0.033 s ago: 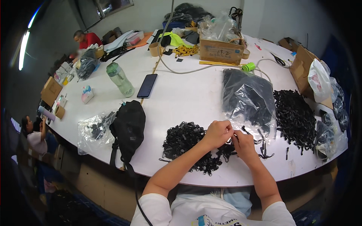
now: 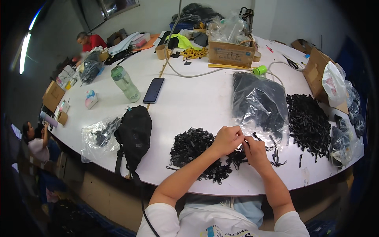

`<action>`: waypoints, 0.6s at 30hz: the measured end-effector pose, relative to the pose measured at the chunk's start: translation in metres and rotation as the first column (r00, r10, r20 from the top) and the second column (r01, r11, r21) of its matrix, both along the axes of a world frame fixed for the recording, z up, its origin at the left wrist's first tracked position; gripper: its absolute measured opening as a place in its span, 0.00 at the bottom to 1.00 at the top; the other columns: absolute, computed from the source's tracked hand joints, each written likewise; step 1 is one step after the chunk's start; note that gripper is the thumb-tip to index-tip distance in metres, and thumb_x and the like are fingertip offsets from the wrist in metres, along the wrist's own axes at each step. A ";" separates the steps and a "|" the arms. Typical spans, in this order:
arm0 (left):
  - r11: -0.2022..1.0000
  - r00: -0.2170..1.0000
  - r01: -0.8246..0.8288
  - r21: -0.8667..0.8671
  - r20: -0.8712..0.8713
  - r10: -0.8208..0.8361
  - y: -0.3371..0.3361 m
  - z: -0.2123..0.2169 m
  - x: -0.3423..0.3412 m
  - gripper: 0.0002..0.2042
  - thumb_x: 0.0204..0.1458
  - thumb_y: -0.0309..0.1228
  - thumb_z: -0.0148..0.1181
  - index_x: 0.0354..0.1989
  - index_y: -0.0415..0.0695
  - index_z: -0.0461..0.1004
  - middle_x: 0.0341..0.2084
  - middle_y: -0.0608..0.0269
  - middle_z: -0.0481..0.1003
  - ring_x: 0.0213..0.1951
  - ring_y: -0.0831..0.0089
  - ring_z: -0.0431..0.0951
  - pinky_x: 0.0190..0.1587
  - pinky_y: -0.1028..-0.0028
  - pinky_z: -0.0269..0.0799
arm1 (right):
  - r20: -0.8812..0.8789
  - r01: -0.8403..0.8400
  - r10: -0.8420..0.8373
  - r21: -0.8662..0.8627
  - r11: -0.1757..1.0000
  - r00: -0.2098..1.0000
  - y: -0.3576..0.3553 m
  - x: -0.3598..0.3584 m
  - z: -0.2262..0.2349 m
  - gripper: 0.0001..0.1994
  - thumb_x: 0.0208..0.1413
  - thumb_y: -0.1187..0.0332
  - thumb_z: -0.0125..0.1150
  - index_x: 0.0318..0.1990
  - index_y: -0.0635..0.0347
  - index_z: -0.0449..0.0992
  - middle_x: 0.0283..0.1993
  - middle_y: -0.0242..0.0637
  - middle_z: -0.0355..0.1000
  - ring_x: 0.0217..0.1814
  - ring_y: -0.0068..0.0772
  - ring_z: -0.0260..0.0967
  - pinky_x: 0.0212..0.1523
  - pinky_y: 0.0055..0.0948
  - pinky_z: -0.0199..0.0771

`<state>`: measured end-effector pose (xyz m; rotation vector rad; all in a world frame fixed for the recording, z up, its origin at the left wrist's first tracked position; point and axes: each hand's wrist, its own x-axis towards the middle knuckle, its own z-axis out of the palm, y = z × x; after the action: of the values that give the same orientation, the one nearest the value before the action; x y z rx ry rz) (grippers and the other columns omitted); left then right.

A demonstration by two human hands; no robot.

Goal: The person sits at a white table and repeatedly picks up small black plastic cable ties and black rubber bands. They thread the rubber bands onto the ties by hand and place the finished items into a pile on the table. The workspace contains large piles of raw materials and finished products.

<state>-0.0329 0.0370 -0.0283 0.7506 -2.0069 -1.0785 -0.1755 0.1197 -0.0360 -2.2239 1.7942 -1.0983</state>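
Note:
My left hand and my right hand meet fingertip to fingertip above the table, both closed in a pinch. Whatever they pinch is hidden by the fingers. Under my left forearm and beside it lies a heap of small black pieces with looped ends. A smaller clump of such pieces sits just below my hands. Several loose black strips with loops lie right of my right hand. Beyond my hands is a clear plastic bag full of black pieces.
A wide heap of short black pieces lies at the right. To the left are a black pouch, a phone, a green bottle and a plastic bag. A cardboard box stands at the back. Two people sit at the far left.

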 end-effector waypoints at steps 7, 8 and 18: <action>0.937 0.978 0.172 0.304 0.063 -0.201 -0.007 0.005 0.004 0.15 0.56 0.32 0.51 0.19 0.38 0.69 0.08 0.64 0.66 0.11 0.79 0.64 0.17 0.75 0.61 | 0.040 -0.026 0.029 -0.088 0.996 0.999 -0.002 -0.007 0.001 0.05 0.51 0.75 0.60 0.34 0.64 0.71 0.18 0.42 0.68 0.19 0.44 0.68 0.21 0.37 0.66; 0.871 0.954 0.261 0.416 0.023 -0.297 -0.007 0.008 0.006 0.15 0.56 0.32 0.51 0.19 0.38 0.69 0.08 0.64 0.65 0.11 0.79 0.64 0.17 0.75 0.61 | 0.046 -0.054 0.059 -0.112 0.992 0.997 -0.002 -0.006 0.002 0.06 0.50 0.75 0.60 0.34 0.64 0.71 0.18 0.41 0.68 0.19 0.44 0.68 0.21 0.37 0.66; 0.985 0.999 -0.017 -0.174 -0.044 0.009 0.002 -0.007 -0.006 0.11 0.53 0.29 0.56 0.22 0.34 0.71 0.09 0.62 0.66 0.15 0.82 0.67 0.19 0.73 0.61 | -0.030 -0.126 0.124 -0.109 0.986 0.992 0.001 -0.010 0.008 0.06 0.42 0.74 0.65 0.26 0.61 0.72 0.16 0.37 0.67 0.17 0.39 0.66 0.20 0.34 0.63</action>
<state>-0.0385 0.0395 -0.0356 0.6420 -2.0259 -0.8901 -0.1852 0.1205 -0.0278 -2.3843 1.6135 -1.1781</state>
